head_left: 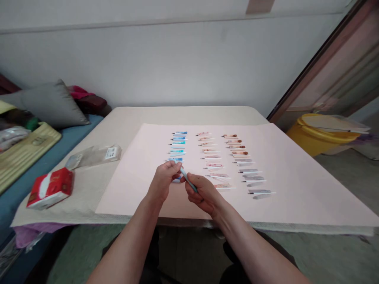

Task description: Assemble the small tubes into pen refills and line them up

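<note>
A light blue pen point(186, 176) is held between both of my hands above the near part of a pale pink sheet point(296, 177). My right hand point(204, 195) is wrapped round its lower end. My left hand point(164, 177) pinches its upper end, fingers closed. On the sheet lie three columns of pens with their caps beside them: a blue column point(178, 146), a pink patterned column point(211, 157) and a brown-to-grey column point(245, 163). My hands hover over the near end of the blue column, hiding part of it.
The sheet covers a beige table point(124, 122). A red and white tissue pack point(50, 188) and a clear plastic bag point(94, 154) lie on its left. A grey cushion point(50, 103) sits on a blue bed at left; a yellow bin point(321, 136) stands at right.
</note>
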### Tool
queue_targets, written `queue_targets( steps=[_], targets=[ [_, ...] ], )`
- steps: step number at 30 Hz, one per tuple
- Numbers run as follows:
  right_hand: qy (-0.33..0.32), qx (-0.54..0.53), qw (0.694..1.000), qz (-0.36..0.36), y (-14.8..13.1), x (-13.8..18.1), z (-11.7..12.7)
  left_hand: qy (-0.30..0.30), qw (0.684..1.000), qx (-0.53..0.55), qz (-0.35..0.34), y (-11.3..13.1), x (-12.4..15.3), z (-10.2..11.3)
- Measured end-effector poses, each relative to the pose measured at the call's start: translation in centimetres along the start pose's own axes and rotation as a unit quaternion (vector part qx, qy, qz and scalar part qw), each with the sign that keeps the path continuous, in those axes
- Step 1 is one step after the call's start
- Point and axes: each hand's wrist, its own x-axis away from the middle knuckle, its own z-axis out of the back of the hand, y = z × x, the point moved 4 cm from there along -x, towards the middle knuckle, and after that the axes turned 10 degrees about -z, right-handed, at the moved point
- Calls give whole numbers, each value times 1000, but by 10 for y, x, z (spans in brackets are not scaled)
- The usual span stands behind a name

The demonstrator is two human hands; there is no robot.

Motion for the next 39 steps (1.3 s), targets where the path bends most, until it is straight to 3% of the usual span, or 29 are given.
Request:
queue_targets(
  steps=[5,13,19,22,27,34,39],
  targets=[
    [5,3,1000,7,2,-1,0,14,998,-49,-23,-2,-1,4],
    [-77,-109,989,-54,4,1,-5,-57,997,48,3,0,-1,-9],
    [-118,-163,976,-87,4,2,-9,-67,994,86,18,-3,-3,-9],
    [-90,-140,983,-75,5,-1,-6,-58,995,83,22,-5,-2,-10],
    [18,-39,999,28,1,-3,4,-14,999,-38,-5,-6,0,-8],
    [-24,-75,997,-28,2,-2,0,-40,998,-39,-2,-8,-1,-10],
    [33,-43,998,16,1,-4,2,-35,998,-51,-1,-10,2,-11]
  ],
)
